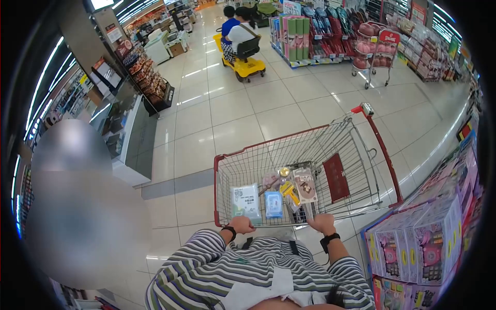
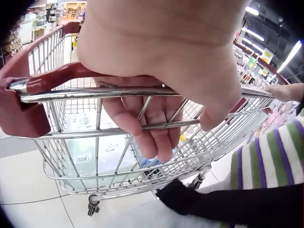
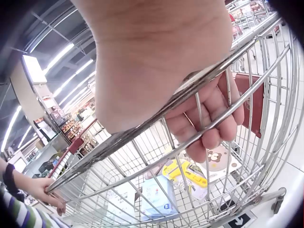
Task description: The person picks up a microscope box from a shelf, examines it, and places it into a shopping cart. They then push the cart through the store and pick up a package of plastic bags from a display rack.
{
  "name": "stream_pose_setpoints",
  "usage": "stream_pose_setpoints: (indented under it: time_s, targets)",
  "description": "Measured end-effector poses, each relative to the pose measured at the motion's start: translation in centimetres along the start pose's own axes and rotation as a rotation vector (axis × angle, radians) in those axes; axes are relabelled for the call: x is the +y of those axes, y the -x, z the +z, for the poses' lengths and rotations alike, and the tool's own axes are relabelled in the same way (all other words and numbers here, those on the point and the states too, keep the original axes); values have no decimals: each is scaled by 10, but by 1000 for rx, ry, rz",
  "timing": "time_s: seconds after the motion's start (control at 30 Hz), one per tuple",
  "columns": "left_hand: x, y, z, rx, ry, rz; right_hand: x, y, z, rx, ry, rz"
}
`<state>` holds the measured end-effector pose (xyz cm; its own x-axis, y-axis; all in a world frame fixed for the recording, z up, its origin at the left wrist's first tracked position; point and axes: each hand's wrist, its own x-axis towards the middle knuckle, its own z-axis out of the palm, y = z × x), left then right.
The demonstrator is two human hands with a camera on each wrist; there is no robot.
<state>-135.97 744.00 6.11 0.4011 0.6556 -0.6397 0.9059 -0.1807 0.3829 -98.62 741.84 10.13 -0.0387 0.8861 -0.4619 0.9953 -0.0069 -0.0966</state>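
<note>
A metal shopping cart [image 1: 281, 143] with red trim stands sideways before the person. My left hand [image 1: 241, 224] [image 2: 159, 61] grips the near side's top rail by the cart's red corner, fingers bent over it inside the basket. Further right, my right hand [image 1: 323, 222] [image 3: 161, 66] holds the same rail, fingertips hanging inside the wires. The basket holds a white-and-green package [image 1: 245, 200], a blue pack [image 1: 274, 203] [image 3: 158, 195], a yellow item [image 1: 290, 192] [image 3: 185, 174] and a brown card package [image 1: 306, 185]. The cart's red handle bar [image 1: 383, 155] is at the right, untouched.
Stacked boxed goods [image 1: 413, 243] stand close at the right. A blurred figure [image 1: 82, 206] and a counter [image 1: 133, 137] are at the left. Ahead, two people ride a yellow cart [image 1: 245, 67] on the tiled floor [image 1: 263, 111], near a ball rack [image 1: 373, 51].
</note>
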Motion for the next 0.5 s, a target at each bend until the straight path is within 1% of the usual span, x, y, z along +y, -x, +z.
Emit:
stream_pose_setpoints:
  time_s: [0.03,0.1,0.13,0.17,0.2,0.23,0.27,0.33,0.4,0.47,0.5]
  targets:
    - [0,-15,-4,51,-26,33,8,-11,0,38,17,-21]
    - [12,-48,-21,137,-59,98,29,-35,-12,38,6,-14]
    - [22,-61,-29,139,-51,109,43,-45,-21,38,6,-12]
    - [28,-72,-34,53,-40,46,52,-52,-25,2,-5,-8]
    - [36,-82,-49,-32,-33,-13,63,-60,-29,11,7,-2]
    - [40,-91,-52,39,-38,36,73,-66,-30,9,18,2]
    - [47,-102,-57,14,-80,28,82,-74,-29,5,27,5]
    - [63,-110,-65,178,-115,141,99,-80,-38,13,18,15]
    - [77,-130,-68,151,-104,149,116,-83,-42,40,9,53]
    - [91,-143,-75,116,-92,156,132,-87,-46,-2,10,68]
    - [99,-151,-82,99,-118,138,140,-91,-48,29,16,86]
